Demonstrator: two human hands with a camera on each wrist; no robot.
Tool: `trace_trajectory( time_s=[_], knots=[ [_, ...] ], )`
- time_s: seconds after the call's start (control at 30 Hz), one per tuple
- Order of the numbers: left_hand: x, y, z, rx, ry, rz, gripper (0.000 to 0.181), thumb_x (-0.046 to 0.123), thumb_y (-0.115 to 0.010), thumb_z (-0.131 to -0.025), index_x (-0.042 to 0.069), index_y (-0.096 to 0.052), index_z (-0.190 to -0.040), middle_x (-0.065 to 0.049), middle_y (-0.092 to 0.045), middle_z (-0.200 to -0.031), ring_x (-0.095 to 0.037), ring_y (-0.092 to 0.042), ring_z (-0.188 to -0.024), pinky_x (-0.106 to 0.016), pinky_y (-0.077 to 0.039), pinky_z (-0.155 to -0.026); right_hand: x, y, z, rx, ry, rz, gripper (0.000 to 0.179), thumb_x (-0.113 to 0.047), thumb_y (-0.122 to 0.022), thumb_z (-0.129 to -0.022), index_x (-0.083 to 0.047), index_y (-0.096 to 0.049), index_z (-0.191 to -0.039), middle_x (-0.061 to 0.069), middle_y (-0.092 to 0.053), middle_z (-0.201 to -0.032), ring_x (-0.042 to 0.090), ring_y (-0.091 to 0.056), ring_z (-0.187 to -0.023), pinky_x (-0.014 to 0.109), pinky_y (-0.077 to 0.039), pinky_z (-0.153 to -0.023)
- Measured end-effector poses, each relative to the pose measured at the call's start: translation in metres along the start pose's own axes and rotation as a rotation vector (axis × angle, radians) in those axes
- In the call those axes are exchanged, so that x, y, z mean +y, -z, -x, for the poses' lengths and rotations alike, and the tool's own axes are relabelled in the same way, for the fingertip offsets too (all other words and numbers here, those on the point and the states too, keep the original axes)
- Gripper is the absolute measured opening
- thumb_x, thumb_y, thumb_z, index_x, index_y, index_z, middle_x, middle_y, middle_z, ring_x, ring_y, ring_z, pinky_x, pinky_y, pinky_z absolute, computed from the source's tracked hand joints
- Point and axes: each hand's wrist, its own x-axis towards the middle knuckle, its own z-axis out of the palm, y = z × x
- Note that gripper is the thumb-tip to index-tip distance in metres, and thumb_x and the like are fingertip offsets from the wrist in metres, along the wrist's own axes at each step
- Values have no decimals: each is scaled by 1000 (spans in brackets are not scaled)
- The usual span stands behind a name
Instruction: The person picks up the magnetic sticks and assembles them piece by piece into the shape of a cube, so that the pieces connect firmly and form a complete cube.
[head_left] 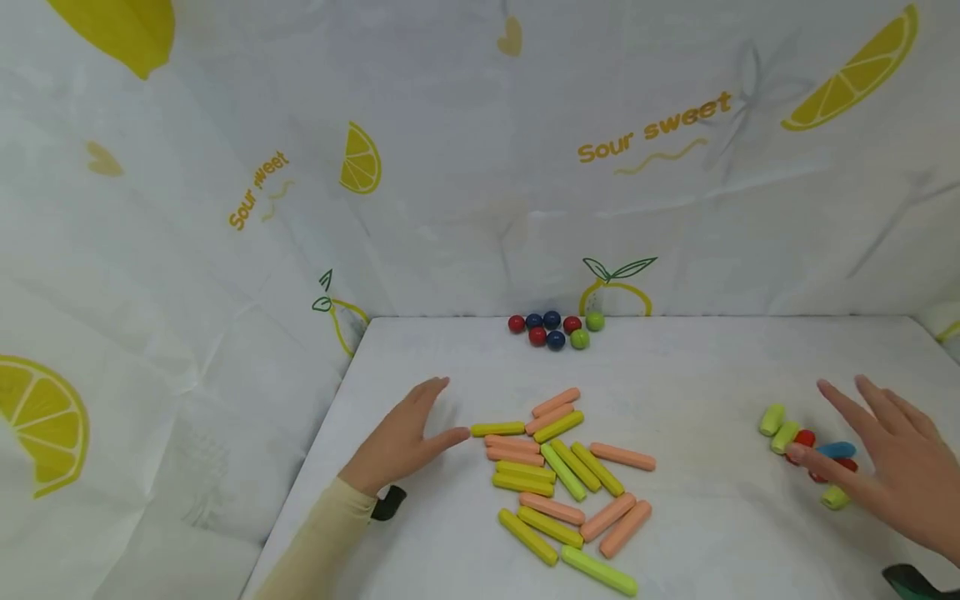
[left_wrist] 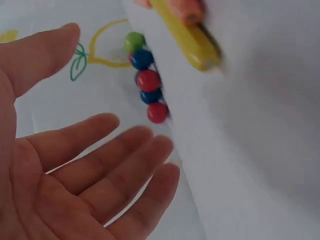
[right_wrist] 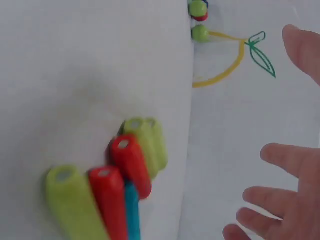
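My left hand [head_left: 401, 437] hovers with spread fingers just left of a group of sticks, holding nothing. Its thumb tip appears beside a yellow stick [head_left: 498, 429]; whether they touch I cannot tell. The group mixes yellow, orange and green sticks, among them an orange stick [head_left: 622, 457] and a light green stick [head_left: 598, 572]. Over at the right, my right hand [head_left: 892, 467], fingers spread, is above short pegs and partly hides them in the head view. The right wrist view shows a red peg [right_wrist: 131, 162], a blue peg [right_wrist: 132, 212] and a green peg [right_wrist: 75, 202] below that empty hand.
Several shiny balls lie at the table's back edge, including a red ball [head_left: 517, 324], a blue ball [head_left: 556, 340] and a green ball [head_left: 595, 321]. Behind the white table [head_left: 705, 375] hangs a lemon-print sheet [head_left: 465, 167].
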Motion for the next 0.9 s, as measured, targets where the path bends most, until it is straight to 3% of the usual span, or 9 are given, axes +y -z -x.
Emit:
trace_trajectory(
  time_s=[0.1, 0.17, 0.27, 0.33, 0.4, 0.6, 0.9],
  knots=[
    [31, -7, -33, -70, -66, 82, 73, 61, -70, -100, 18, -57, -157, -3, -62, -156, -27, -63, -141, -51, -52, -117, -17, 6, -32, -35, 148, -128, 102, -53, -74, -100, -4, -20, -171, 40, -11, -173, 66, -13, -154, 84, -6, -122],
    [50, -12, -56, -122, -84, 137, 58, 51, -72, -103, 15, -67, -148, -2, -73, -141, -22, -70, -126, -47, -57, -110, -36, 6, -53, -96, 168, -200, 95, -52, -73, -101, -7, -28, -170, 36, -23, -172, 66, -31, -148, 85, -26, -115],
    [71, -22, -88, -176, -62, 200, 44, 43, -75, -102, 14, -76, -135, 2, -79, -123, -16, -72, -110, -41, -59, -102, -65, 2, -81, -152, 187, -247, 86, -56, -70, -102, -9, -38, -167, 33, -42, -164, 61, -53, -135, 78, -47, -101],
    [81, -28, -104, -202, -32, 236, 37, 41, -77, -101, 15, -79, -128, 5, -80, -114, -13, -71, -103, -40, -59, -100, -83, -2, -97, -174, 201, -266, 82, -57, -67, -104, -8, -42, -164, 32, -50, -158, 58, -62, -127, 72, -55, -97],
    [89, -33, -115, -229, 7, 237, 32, 40, -80, -99, 18, -82, -122, 8, -79, -110, -11, -68, -101, -39, -58, -98, -96, -7, -111, -178, 224, -290, 78, -55, -67, -104, -6, -45, -162, 31, -54, -156, 55, -63, -129, 69, -56, -100],
    [95, -41, -133, -307, 64, 174, 22, 38, -84, -95, 22, -84, -109, 9, -78, -102, -12, -66, -94, -33, -56, -90, -129, -30, -159, -201, 255, -358, 70, -48, -66, -107, -3, -51, -158, 26, -56, -158, 46, -60, -139, 62, -54, -110],
    [98, -56, -137, -333, 88, 192, 18, 36, -87, -92, 22, -84, -104, 10, -76, -98, -12, -65, -91, -31, -55, -87, -150, -48, -202, -237, 263, -346, 61, -32, -67, -108, -2, -50, -158, 28, -58, -153, 50, -58, -137, 65, -53, -109]
  ],
)
